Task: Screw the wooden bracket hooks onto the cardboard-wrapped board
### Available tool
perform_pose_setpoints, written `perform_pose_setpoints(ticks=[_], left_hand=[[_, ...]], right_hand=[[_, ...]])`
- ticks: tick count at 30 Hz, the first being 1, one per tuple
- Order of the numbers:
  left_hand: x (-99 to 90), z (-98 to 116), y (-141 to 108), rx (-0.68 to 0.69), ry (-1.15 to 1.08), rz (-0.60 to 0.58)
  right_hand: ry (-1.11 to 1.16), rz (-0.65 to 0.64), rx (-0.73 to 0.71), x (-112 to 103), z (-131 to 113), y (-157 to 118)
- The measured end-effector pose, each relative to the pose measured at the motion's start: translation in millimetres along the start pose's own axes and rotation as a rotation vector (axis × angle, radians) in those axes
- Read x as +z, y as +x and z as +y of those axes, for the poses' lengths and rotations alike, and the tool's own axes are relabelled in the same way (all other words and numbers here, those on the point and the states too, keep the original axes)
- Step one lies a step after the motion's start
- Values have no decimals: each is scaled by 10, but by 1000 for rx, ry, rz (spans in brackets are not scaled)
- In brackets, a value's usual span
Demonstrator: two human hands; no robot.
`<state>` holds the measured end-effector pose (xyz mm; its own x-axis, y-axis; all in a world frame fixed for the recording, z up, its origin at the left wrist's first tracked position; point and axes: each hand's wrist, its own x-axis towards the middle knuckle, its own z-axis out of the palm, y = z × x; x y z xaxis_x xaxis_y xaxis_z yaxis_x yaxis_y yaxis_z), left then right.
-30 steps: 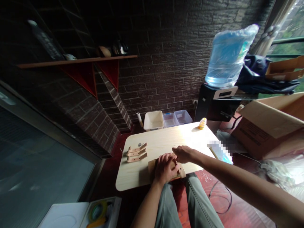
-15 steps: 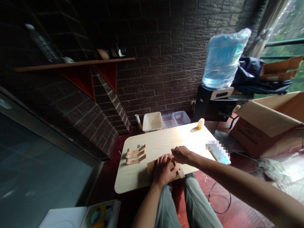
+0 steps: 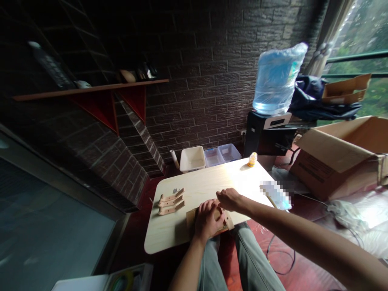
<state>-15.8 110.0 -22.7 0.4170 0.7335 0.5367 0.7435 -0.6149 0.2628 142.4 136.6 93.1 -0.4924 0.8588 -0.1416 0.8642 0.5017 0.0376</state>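
My left hand (image 3: 208,218) lies over a brown wooden piece (image 3: 190,220) at the table's near edge, its fingers curled over the top and the thumb pointing right. A light wooden strip (image 3: 228,222) with a dark hole sits at the right end of that piece. Just above and to the right, my right hand (image 3: 228,199) is closed in a fist over the far end of the strip. What its fingers grip is hidden. Several curved wooden strips (image 3: 171,204) with holes lie side by side on the left of the table, with small grey metal pieces (image 3: 175,190) behind them.
The pale wooden table (image 3: 209,182) carries a small yellow-capped bottle (image 3: 252,159) at its far right corner. Plastic bins (image 3: 193,158) stand behind it. On the right are a large cardboard box (image 3: 330,161) and a water dispenser (image 3: 257,133). A black cable (image 3: 281,273) loops on the floor.
The camera view has shifted slightly. Both hands keep nearly the same places on the wooden piece, and the strips on the left have not moved on the table.
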Motion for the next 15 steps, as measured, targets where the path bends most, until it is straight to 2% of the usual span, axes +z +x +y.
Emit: perform_pose_setpoints(ticks=[6,15], left_hand=[[-23,9,14,3,-27,-40],[-22,-4,18,8,-21,-31]], right_hand=[[11,-16,-77,13,101,-89],[11,17,-21,8,61,-50]])
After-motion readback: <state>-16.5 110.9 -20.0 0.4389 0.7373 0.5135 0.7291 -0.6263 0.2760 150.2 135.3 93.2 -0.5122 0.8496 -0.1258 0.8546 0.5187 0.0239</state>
